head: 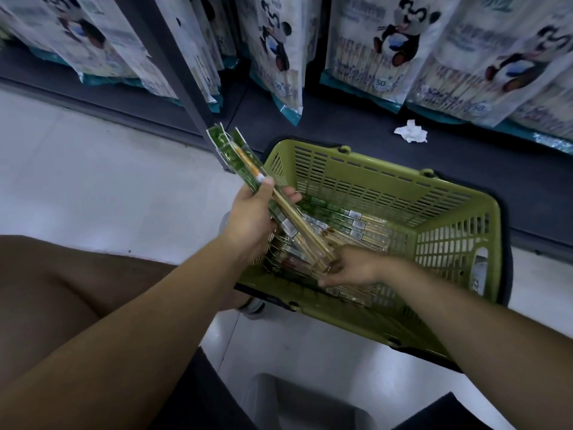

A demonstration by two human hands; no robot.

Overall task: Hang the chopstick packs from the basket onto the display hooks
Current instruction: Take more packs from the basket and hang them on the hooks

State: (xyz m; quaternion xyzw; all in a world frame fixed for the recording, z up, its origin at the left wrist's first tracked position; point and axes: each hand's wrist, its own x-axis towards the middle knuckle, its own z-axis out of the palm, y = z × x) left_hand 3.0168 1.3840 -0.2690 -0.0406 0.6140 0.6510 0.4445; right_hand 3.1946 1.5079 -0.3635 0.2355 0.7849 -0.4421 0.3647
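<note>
Inside green basket (372,187) I see loose chopstick packs (347,220); left fingers (267,185) grip bundle (238,159) above rim, right fingers (336,269) pinch its lower end.

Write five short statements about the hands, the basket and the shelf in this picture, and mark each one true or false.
1. The left hand grips a bundle of chopstick packs. True.
2. The basket is red. False: it is green.
3. The basket holds nothing. False: loose packs lie on its bottom.
4. A crumpled white paper lies on the dark shelf base. True.
5. The right hand is raised above the left hand. False: it is low in the basket, at the bundle's lower end.
</note>
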